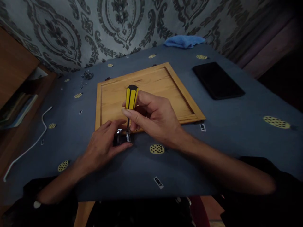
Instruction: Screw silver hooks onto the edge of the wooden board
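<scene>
My right hand is closed round a yellow-and-black screwdriver, held upright with its tip down. The tip meets a small metal fitting at the near edge of a wooden framed panel lying flat on the table. My left hand pinches that fitting and steadies it against the blue cloth. Part of the fitting is hidden under my fingers.
A blue cloth with yellow dotted spots covers the table. A black phone lies at the right, a folded blue rag at the far edge. Small screws and metal parts sit far left. A white cable trails off left.
</scene>
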`<state>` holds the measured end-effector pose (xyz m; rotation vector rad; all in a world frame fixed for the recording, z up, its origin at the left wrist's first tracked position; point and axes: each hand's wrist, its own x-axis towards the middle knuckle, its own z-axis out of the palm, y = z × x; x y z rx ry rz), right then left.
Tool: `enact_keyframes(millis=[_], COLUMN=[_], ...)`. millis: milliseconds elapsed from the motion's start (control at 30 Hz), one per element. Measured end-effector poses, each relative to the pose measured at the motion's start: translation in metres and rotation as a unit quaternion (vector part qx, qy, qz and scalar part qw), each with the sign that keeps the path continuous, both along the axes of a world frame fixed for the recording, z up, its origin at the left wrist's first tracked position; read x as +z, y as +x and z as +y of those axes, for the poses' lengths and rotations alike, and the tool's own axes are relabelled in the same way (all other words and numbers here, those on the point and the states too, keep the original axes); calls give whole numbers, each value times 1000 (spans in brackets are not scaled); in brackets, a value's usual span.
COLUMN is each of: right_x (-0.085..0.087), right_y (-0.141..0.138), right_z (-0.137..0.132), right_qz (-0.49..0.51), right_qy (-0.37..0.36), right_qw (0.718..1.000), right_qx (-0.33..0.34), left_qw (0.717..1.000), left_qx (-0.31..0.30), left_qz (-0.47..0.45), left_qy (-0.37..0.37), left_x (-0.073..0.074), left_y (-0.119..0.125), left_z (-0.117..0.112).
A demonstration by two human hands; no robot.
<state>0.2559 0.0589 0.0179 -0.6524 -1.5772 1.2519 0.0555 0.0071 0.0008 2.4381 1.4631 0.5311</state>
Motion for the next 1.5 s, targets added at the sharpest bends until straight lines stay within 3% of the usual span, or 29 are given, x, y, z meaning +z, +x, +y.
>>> enact_keyframes(millis=[333,567,1000,1333,1500], right_x=[-4,-1,8,5,8], right_y=[-1,0,5,2,3], right_z=[-1,-3,-5,-8,-7], right_qz=[-12,-28,-50,-44,-36], right_qy=[1,12,-6,-32,-30], right_qw=[1000,1000,997,999,999], right_qx=[-3,-7,51,6,26], left_qw=[1000,1000,998,999,999], left_qx=[10,-4,-28,-22,-23], left_qz=[-8,19,37,32,29], left_qy=[-19,13,41,12,28], left_x=[1,-3,-5,-3,-5], left_y=[1,0,-3,-3,-3], left_z=[-1,-1,0,0,0])
